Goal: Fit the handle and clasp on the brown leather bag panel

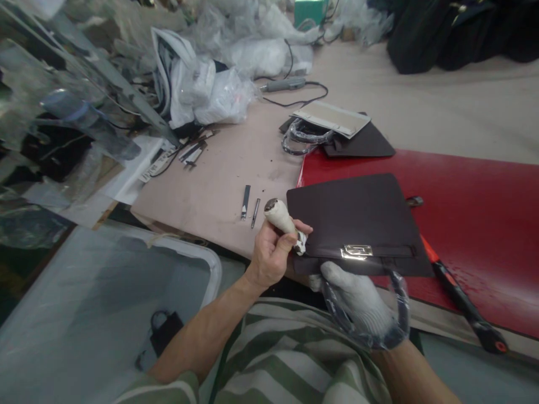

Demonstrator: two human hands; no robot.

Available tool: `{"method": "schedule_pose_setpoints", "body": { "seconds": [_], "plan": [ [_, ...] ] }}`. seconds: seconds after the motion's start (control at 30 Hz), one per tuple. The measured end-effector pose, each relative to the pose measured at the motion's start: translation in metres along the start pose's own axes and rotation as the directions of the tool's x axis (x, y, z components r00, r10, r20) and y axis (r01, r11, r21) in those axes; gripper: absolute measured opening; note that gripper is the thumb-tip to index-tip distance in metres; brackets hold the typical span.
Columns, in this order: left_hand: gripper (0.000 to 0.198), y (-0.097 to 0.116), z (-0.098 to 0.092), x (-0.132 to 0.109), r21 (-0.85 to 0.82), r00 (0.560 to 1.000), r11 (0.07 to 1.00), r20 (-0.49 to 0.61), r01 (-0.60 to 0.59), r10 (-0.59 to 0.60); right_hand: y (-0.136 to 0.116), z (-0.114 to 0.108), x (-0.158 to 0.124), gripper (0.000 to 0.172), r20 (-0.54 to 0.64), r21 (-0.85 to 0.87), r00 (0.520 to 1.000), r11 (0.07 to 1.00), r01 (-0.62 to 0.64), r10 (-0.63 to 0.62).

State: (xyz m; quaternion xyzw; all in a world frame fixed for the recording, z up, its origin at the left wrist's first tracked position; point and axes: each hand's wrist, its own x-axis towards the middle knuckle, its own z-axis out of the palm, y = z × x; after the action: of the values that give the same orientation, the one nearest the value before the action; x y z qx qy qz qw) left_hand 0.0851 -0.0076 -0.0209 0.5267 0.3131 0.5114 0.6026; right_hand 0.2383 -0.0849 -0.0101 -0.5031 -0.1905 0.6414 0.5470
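My bare left hand [272, 252] is closed around a white-wrapped, bulb-ended tool [279, 215] with a brown top; I cannot make out its kind. The tool's lower end is close to the left edge of a dark brown bag panel [349, 210]. A shiny metal clasp [356, 252] sits on the panel's strap. In a white knit glove, my right hand [357, 297] grips the panel's near edge, its fingers partly hidden underneath. A plastic-wrapped handle [402, 303] hangs from this edge and loops around my right wrist.
Under the panel lies a red sheet [475, 224], with a black-and-orange tool handle [467, 306] on it. A blade [246, 202] and a thin metal rod [255, 213] lie left. Bag parts [362, 137] are stacked behind. A grey bin [210, 269] stands below left.
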Motion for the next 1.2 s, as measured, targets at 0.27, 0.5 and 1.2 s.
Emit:
{"method": "schedule_pose_setpoints", "body": {
  "seconds": [0.27, 0.5, 1.2],
  "plan": [
    [0.029, 0.014, 0.003, -0.005, 0.05, 1.0, 0.999, 0.011, -0.018, 0.018, 0.005, -0.008, 0.001, 0.027, 0.133, -0.12, 0.989, 0.99, 0.075, -0.059],
    [0.033, 0.017, -0.004, -0.006, 0.258, 0.996, 0.963, 0.074, -0.076, 0.058, 0.008, -0.006, 0.001, 0.034, -0.008, -0.043, 0.999, 0.998, -0.053, 0.052],
    [0.033, -0.011, 0.0, 0.001, 0.283, 0.998, 0.958, 0.044, -0.048, 0.038, 0.002, -0.001, 0.007, 0.042, -0.051, 0.077, 0.983, 0.982, -0.17, 0.174]
  ]
}}
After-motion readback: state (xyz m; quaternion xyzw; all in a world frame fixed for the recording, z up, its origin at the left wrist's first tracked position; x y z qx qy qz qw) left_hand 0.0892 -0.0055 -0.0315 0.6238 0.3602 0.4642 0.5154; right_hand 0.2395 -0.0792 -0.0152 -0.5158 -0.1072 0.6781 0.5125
